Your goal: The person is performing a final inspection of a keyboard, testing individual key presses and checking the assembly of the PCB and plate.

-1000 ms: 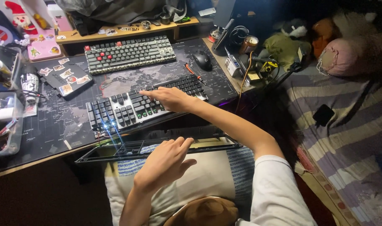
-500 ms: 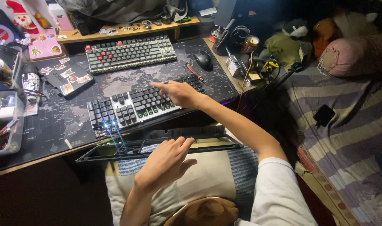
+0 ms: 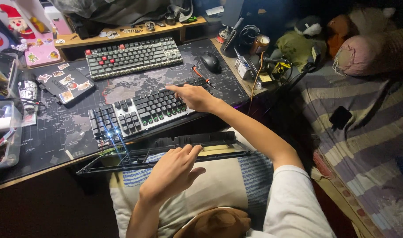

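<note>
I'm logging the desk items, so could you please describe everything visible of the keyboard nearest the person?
The near keyboard is a dark mechanical board with black keycaps on a pale plate, lying flat and angled on the black desk mat, close to the desk's front edge. Several keycaps look missing at its left end, where small blue-white lights glow. The right hand rests over its right end, forefinger extended. The left hand does not touch it.
</note>
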